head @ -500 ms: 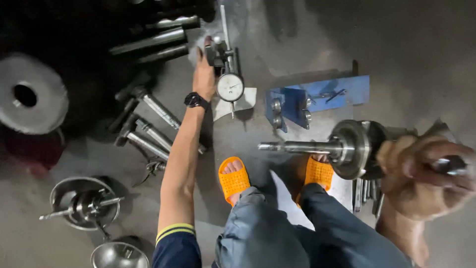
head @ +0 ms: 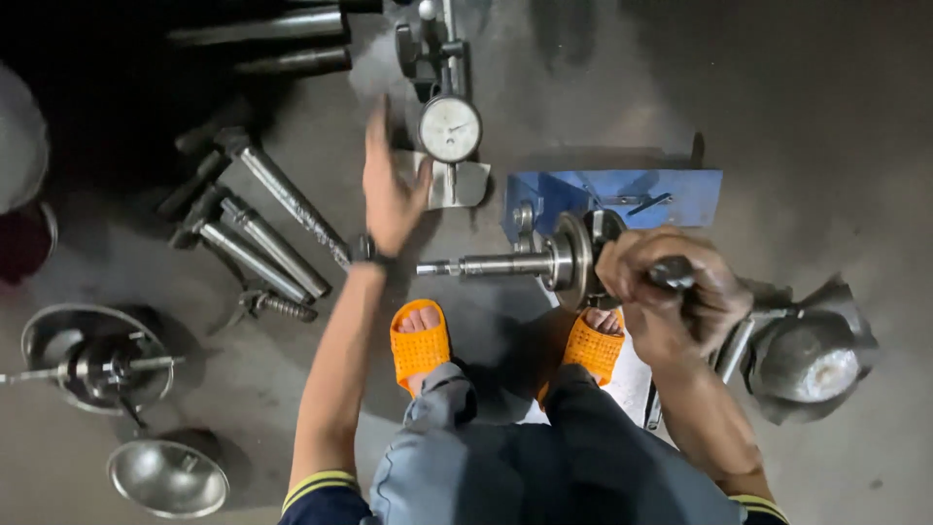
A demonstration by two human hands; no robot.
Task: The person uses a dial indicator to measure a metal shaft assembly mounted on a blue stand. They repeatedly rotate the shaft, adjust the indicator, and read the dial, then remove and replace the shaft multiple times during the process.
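My right hand (head: 671, 297) grips one end of a steel shaft with a round flange (head: 544, 261), held level above the floor and pointing left. Just behind it stands a blue metal fixture (head: 671, 194). My left hand (head: 391, 190) hovers open with fingers spread, beside the metal base plate (head: 465, 185) of a dial gauge stand (head: 450, 126), holding nothing. A dark watch sits on that wrist. My feet in orange sandals (head: 420, 345) rest on the grey concrete floor below both hands.
Several steel shafts (head: 267, 228) lie in a row at the left, with dark bars (head: 262, 29) at the top. Metal bowls (head: 167, 476) and a bowl with a spindle (head: 92, 360) sit at lower left. Another metal cup part (head: 812, 355) lies at the right.
My left hand has drawn back from the top of the gauge stand toward its base plate and opened. My right hand has carried the flanged shaft left, in front of the blue fixture.
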